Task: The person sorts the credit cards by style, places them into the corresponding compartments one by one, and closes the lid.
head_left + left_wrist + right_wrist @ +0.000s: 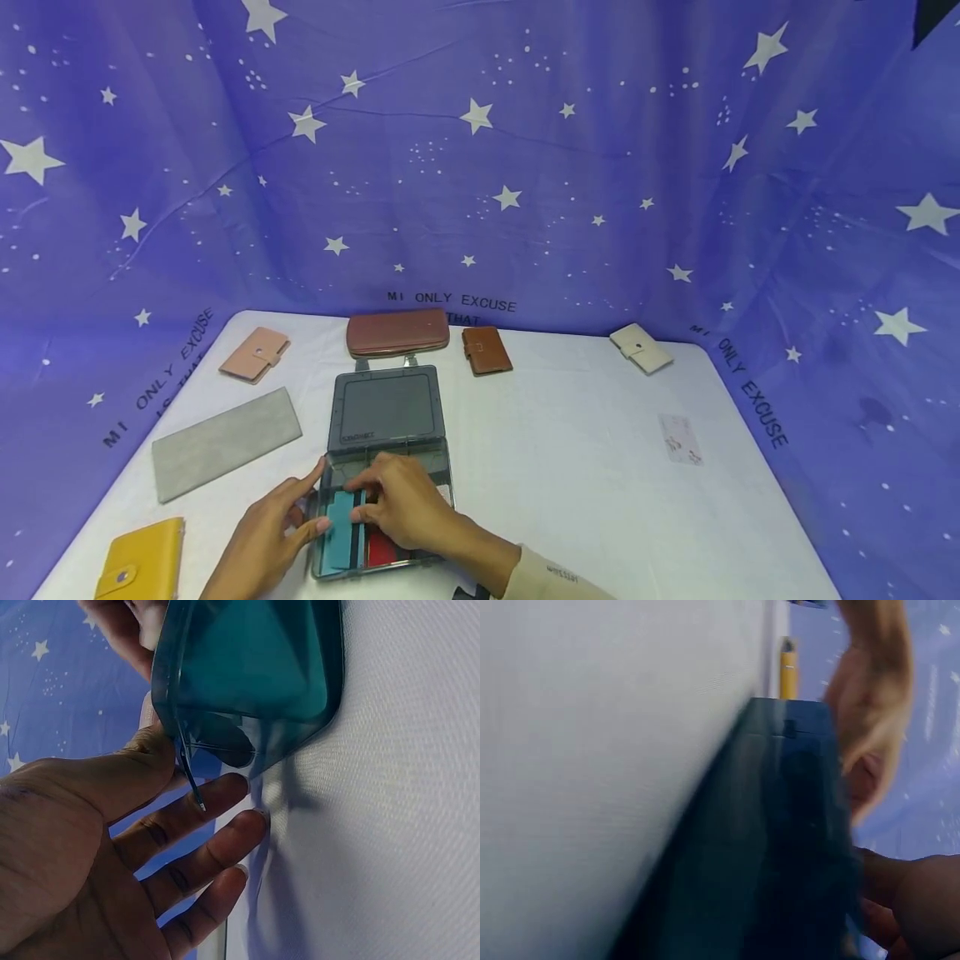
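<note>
A grey see-through plastic organizer box (384, 570) stands near the front of the table, its lid (390, 407) folded back flat. Teal cards (341, 546) fill its left compartment, one with a black stripe, and a red card (381, 550) lies in the middle one. With thumb and index finger, my right hand (411, 504) pinches the striped teal card from above. My left hand (266, 533) lies along the box's left side, index finger at the rim and thumb reaching over the teal cards. In the left wrist view its other fingers (206, 851) extend loosely beside the box wall.
Behind the box are a dark red wallet (397, 332) and a brown card holder (487, 350). To the left lie a pink holder (255, 354), a grey wallet (225, 444) and a yellow holder (142, 558). A cream holder (641, 348) and a patterned card (681, 440) are rightward.
</note>
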{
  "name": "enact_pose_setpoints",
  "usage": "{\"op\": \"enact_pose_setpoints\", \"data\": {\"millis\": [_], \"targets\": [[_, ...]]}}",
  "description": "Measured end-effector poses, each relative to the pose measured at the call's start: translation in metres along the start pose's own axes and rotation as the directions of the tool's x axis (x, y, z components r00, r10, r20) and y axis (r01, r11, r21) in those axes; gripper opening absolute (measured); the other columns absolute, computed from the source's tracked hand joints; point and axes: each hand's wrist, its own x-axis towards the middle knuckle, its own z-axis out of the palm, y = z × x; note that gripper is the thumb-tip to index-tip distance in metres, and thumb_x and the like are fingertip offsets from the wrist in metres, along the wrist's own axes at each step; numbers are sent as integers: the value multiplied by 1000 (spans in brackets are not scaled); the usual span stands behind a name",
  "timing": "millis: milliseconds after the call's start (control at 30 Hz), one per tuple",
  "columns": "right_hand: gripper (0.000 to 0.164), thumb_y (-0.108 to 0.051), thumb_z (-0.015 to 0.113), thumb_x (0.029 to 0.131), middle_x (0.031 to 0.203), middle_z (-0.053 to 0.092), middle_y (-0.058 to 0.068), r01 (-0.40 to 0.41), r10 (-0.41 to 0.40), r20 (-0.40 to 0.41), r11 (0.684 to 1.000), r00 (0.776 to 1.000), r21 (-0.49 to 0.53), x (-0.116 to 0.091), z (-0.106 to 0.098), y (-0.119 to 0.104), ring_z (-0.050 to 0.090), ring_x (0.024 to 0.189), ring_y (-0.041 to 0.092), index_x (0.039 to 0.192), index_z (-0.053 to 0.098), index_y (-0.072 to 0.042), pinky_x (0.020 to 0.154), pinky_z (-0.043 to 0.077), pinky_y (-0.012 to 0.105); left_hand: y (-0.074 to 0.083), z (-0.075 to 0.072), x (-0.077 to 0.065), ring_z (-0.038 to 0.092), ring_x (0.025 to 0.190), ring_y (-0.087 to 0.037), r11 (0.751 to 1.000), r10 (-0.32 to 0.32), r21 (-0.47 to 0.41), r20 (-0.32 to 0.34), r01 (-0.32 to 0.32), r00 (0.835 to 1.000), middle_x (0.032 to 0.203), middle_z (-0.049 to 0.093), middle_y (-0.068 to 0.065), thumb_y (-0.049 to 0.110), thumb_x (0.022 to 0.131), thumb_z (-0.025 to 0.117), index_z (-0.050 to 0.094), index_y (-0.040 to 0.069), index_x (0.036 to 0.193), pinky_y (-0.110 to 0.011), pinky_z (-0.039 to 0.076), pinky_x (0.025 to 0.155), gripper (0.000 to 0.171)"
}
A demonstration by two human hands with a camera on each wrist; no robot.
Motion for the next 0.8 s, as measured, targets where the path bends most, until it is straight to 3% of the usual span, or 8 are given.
{"op": "enact_pose_setpoints", "data": {"millis": [100, 167, 333, 400, 500, 633, 800], "targets": [[34, -37, 79, 83, 84, 55, -11, 64, -66, -4, 976, 998, -210, 2, 6, -2, 39, 70, -3, 114, 76, -23, 61, 36, 13, -2, 0, -1, 47, 72, 1, 1000, -13, -12, 10, 13, 1000, 103, 62, 7, 32, 83, 79, 45, 24, 151, -23, 40, 65, 76], [34, -40, 79, 84, 86, 54, -11, 73, -75, -1, 970, 997, -232, 2, 6, -1, 39, 72, -3, 115, 75, -25, 62, 35, 13, -3, 0, -2, 46, 71, 1, 1000, -15, -18, 13, 15, 1000, 103, 61, 8, 32, 83, 79, 45, 25, 151, -22, 40, 64, 76], [31, -35, 80, 84, 90, 58, -6, 80, -79, -37, 996, 996, 34, -5, -8, 11, 51, 75, 0, 111, 75, -20, 67, 46, 14, -4, 1, -1, 46, 71, 1, 1000, -7, -21, 9, 7, 1000, 101, 61, 8, 33, 83, 80, 46, 23, 150, -22, 39, 63, 76], [29, -33, 81, 83, 90, 61, -2, 82, -68, -87, 983, 994, 163, -10, -19, 22, 57, 75, 4, 107, 75, -19, 67, 50, 17, -3, 1, 0, 46, 71, 0, 1000, -12, -20, 13, 13, 1000, 101, 61, 8, 33, 82, 80, 46, 23, 150, -22, 38, 63, 77], [27, -33, 82, 82, 90, 65, -1, 42, 5, -174, 963, 985, 268, -22, -41, 42, 61, 78, 10, 104, 74, -18, 69, 53, 23, -2, 0, 0, 47, 71, -1, 999, -30, -19, 21, 31, 999, 101, 61, 8, 32, 81, 81, 45, 24, 151, -22, 38, 64, 79], [32, -32, 85, 79, 92, 69, 1, -75, 150, -249, 955, 957, 288, -42, -79, 78, 63, 84, 18, 105, 74, -16, 72, 53, 29, -2, 0, 1, 47, 71, -1, 999, -49, -10, 27, 49, 998, 104, 62, 7, 29, 81, 81, 44, 25, 151, -22, 38, 64, 80], [41, -32, 86, 78, 101, 70, 12, -177, 238, -293, 959, 926, 221, -78, -136, 136, 63, 93, 29, 112, 73, -14, 78, 52, 34, -1, -1, 2, 48, 71, 0, 999, -40, -4, 31, 41, 999, 105, 62, 7, 28, 82, 81, 43, 25, 152, -22, 39, 65, 80]]}}
